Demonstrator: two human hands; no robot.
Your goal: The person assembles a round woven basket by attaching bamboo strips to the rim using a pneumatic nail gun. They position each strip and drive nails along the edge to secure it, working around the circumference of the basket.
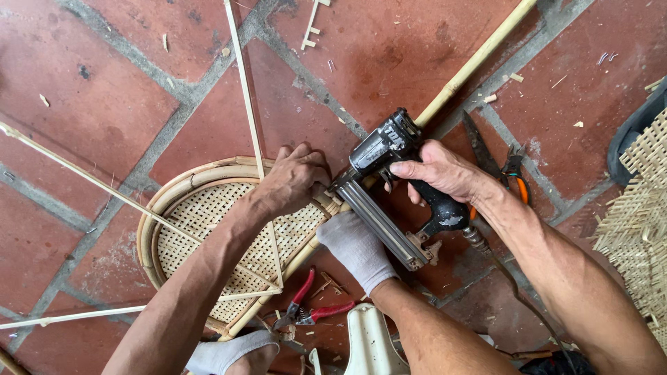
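while the left hand (295,177) clamps fingers down on the rim of the woven rattan panel (208,222) on the floor tiles, the right hand (438,170) grips the nail gun (389,187), nose at rim/bamboo pole (472,62) joint. step: pinning, prob. next needs nose square & steady hold.

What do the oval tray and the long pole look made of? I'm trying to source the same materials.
The oval tray looks like bent rattan or bamboo rim with an open woven cane mesh, pale and unvarnished. The long pole looks like bamboo: yellowish, with a visible node.
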